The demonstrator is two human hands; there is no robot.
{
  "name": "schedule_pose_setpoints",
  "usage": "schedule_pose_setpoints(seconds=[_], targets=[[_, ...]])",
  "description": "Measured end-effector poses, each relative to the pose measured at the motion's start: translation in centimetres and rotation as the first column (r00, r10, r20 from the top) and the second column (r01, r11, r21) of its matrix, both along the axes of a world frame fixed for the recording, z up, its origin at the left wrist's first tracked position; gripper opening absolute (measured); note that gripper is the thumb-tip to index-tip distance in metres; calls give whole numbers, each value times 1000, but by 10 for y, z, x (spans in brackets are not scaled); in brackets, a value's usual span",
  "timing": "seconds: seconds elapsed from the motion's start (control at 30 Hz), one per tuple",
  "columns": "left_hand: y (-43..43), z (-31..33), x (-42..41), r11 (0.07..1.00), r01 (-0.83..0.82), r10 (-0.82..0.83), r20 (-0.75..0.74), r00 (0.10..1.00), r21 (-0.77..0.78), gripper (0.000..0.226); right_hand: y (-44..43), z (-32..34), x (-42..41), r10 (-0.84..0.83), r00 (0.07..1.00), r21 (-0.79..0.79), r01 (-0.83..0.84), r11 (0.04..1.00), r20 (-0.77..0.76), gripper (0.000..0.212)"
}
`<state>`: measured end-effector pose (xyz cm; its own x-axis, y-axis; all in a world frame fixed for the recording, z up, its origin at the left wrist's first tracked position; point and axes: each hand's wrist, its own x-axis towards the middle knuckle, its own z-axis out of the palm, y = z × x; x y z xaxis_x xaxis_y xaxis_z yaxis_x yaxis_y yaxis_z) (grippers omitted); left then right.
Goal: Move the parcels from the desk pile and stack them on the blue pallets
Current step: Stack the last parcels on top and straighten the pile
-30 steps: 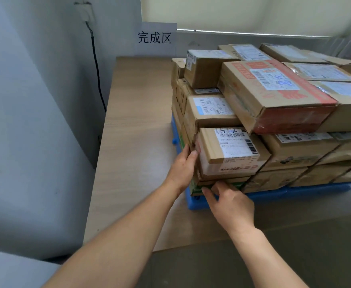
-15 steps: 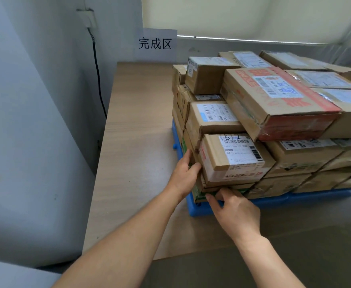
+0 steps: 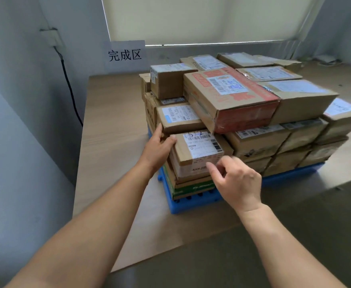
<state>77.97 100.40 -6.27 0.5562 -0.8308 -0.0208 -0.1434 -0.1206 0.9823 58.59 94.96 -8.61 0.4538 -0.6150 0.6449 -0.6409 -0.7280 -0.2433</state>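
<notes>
A small brown parcel (image 3: 199, 149) with a white label marked 572 sits at the near left corner of the parcel stack, on flat boxes over the blue pallet (image 3: 191, 202). My left hand (image 3: 160, 147) presses against the parcel's left side, fingers straight and thumb on its top edge. My right hand (image 3: 237, 181) hovers just in front of the parcel with loosely curled fingers and holds nothing. A large red-printed box (image 3: 232, 96) lies on top of the stack behind it.
The pallet sits on a wooden platform (image 3: 112, 125) in a corner. The grey wall (image 3: 24, 121) is close on the left, with a socket and black cable (image 3: 70, 90). A paper sign (image 3: 125, 55) hangs on the back wall. Several more parcels fill the pallet to the right.
My right hand has come off the flat boxes under the parcel and risen in front of it. My left hand stays on the parcel's left side. The camera moved back and up.
</notes>
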Motion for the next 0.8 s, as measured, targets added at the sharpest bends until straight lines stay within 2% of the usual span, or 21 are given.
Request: schedule_pose_setpoints(seconds=[0.13, 0.37, 0.47, 0.53, 0.63, 0.7, 0.8], targets=[[-2, 3, -3, 1000, -13, 13, -22, 1000, 7, 49, -4, 0, 7, 41, 999, 55, -40, 998, -14, 21], [-2, 14, -15, 993, -103, 103, -4, 995, 55, 36, -11, -1, 3, 127, 992, 57, -126, 990, -9, 20], [3, 20, -29, 975, -211, 209, 26, 978, 66, 47, -18, -1, -11, 181, 983, 43, -180, 983, -25, 21], [7, 22, -40, 950, -294, 285, 97, 954, 105, 57, -24, -4, -25, 206, 977, 28, -205, 978, -47, 21], [15, 20, -64, 910, -401, 380, 178, 908, 105, 59, -36, -9, -48, 237, 967, 33, -235, 971, -93, 22], [23, 16, -78, 872, -486, 468, 193, 862, 56, 57, -46, -14, -60, 241, 963, 48, -237, 970, -117, 23], [25, 11, -110, 773, -633, 622, 243, 744, -41, 49, -74, -12, -85, 237, 960, 95, -225, 970, -147, 20]])
